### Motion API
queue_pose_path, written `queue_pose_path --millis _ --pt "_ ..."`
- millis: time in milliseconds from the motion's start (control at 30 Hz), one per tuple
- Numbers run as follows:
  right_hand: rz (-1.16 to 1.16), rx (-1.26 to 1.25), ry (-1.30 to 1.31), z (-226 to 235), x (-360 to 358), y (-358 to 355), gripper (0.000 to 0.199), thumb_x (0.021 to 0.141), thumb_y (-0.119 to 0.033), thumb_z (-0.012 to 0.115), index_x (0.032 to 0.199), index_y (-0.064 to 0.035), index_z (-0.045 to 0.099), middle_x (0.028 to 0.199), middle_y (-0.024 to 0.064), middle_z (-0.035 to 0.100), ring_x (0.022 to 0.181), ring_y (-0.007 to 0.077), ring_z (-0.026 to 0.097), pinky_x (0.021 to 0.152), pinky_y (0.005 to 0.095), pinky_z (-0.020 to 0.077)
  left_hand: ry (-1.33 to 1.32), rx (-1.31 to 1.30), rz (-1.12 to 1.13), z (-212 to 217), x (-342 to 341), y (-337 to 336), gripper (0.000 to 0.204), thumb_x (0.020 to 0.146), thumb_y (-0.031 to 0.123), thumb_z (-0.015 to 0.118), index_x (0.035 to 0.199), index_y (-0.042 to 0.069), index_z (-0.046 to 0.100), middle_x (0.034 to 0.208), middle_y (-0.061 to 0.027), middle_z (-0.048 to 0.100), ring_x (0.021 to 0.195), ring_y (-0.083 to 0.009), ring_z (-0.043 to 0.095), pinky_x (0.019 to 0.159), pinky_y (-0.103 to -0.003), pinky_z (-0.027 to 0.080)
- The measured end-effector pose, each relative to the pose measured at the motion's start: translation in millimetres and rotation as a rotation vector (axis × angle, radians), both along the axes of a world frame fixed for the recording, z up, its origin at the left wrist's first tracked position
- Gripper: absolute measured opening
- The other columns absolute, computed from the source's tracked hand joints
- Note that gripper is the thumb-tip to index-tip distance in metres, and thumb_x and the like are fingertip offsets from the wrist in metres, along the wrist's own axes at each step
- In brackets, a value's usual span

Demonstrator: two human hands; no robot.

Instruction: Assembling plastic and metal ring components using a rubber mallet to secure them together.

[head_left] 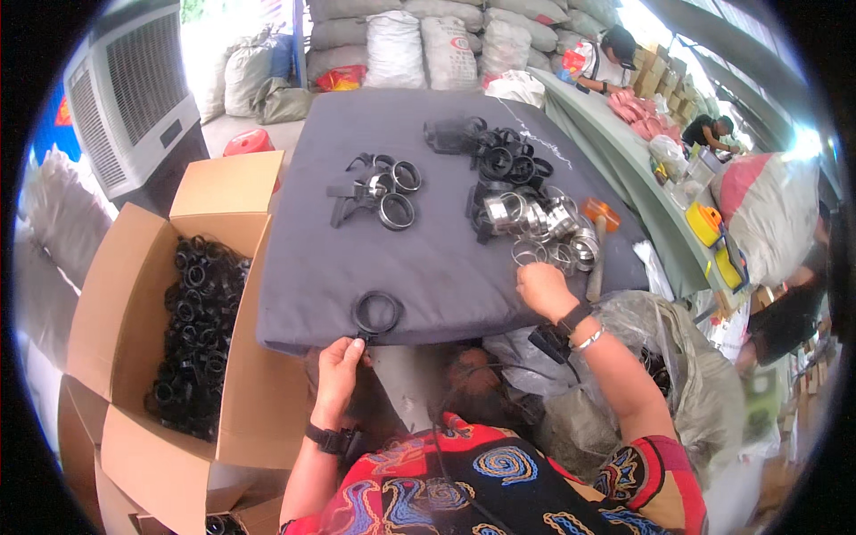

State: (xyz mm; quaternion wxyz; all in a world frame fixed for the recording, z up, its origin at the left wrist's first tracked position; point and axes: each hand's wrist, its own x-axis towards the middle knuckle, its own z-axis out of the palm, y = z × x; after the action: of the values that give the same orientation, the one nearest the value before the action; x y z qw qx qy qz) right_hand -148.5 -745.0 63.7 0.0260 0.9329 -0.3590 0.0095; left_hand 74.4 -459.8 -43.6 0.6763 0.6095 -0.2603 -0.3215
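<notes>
My left hand (339, 366) pinches the tab of a black plastic ring clamp (376, 313) that lies at the near edge of a grey padded work surface (312, 259). Farther right, my right hand (544, 290) rests on the pad with its fingers curled, just short of a pile of shiny metal rings (544, 223); whether it holds one is hidden. Behind them lie black ring clamps (499, 156) and a small group of assembled clamps (379, 192). A mallet with an orange head (597, 236) lies beside the metal rings.
An open cardboard box (116, 303) full of black ring clamps stands at my left. A grey sack (678, 357) sits at my right. A large fan unit (134, 89) and stacked sacks (428, 45) are behind. Other people work at a long green table (624, 152).
</notes>
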Motion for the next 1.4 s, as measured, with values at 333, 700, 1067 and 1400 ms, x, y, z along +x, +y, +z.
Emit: queue_pose_path --millis 333,700,1067,1400 --pt "0.012 1.291 -0.620 13.4 31.1 16.6 0.012 0.093 -0.015 0.053 0.089 -0.0038 0.057 0.070 -0.0028 0.049 0.060 0.0071 0.046 0.052 0.0256 0.0419 0.051 0.001 -0.028 1.5 0.0 2.8 0.024 0.094 0.018 0.054 0.075 0.004 0.059 0.068 -0.0020 0.060 0.065 -0.0106 0.054 0.066 -0.027 0.043" --pt "-0.203 0.774 -0.448 -7.0 28.2 -13.6 0.032 0.085 -0.019 0.061 0.106 0.0051 0.062 0.083 0.0108 0.064 0.068 0.0172 0.061 0.057 0.0299 0.0515 0.084 -0.024 -0.043 3.5 3.2 3.5 0.024 0.093 0.018 0.055 0.074 0.004 0.059 0.068 -0.0022 0.061 0.065 -0.0111 0.054 0.066 -0.027 0.043" --pt "0.442 0.013 -0.248 12.8 47.4 41.7 0.073 0.062 -0.012 0.074 0.129 0.0010 0.046 0.114 0.0181 0.053 0.108 0.0362 0.051 0.089 0.0412 0.0472 0.036 -0.032 -0.041 0.6 3.6 6.5 0.025 0.094 0.019 0.054 0.074 0.004 0.059 0.068 -0.0020 0.060 0.065 -0.0103 0.053 0.067 -0.027 0.042" --pt "0.920 -0.372 -0.461 52.0 63.2 93.7 0.062 0.071 -0.005 0.061 0.131 -0.0025 0.047 0.119 0.0169 0.052 0.106 0.0327 0.051 0.086 0.0409 0.0480 0.028 -0.031 -0.050 -1.3 3.3 4.7 0.026 0.094 0.017 0.054 0.074 0.003 0.059 0.069 -0.0003 0.059 0.066 -0.0086 0.051 0.065 -0.025 0.041"
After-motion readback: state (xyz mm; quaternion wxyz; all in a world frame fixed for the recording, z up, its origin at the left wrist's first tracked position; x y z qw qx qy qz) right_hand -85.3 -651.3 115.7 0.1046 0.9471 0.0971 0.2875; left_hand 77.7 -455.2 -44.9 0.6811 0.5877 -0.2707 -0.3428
